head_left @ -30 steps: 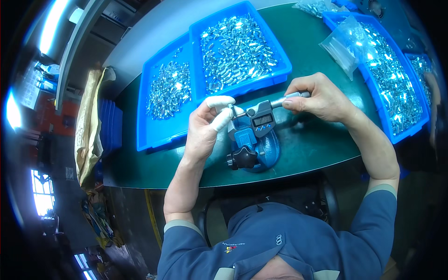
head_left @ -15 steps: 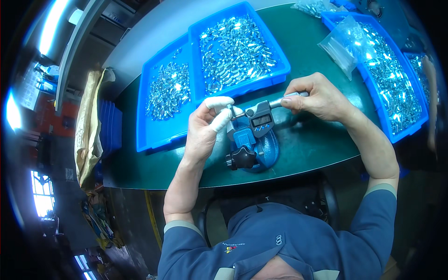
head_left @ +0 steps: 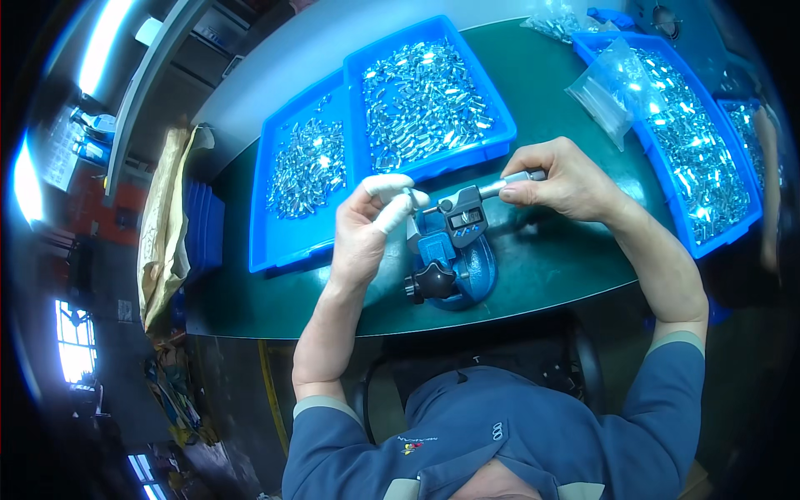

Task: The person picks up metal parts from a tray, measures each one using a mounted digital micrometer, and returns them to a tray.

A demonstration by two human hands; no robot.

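Two hands point(head_left: 358, 237) point(head_left: 575, 183), one micrometer point(head_left: 463, 218), one stand point(head_left: 478, 271), four loaded trays point(head_left: 277, 237)

Your left hand point(head_left: 362, 235): white-covered fingertips point(head_left: 393, 215) brought together at the left end of the digital micrometer point(head_left: 465, 218); anything pinched there too small to make out. Your right hand point(head_left: 567, 179): thumb and fingers wrapped on the micrometer's grey thimble. Micrometer sits in a blue stand point(head_left: 478, 271), black clamp knob point(head_left: 434, 282) toward you, all on the green surface point(head_left: 554, 260). Beyond your left hand, two adjoining blue trays point(head_left: 279, 243) of small shiny metal pieces. To your right, a long blue tray point(head_left: 723, 234), likewise loaded, clear plastic bag point(head_left: 607, 102) over its left edge.
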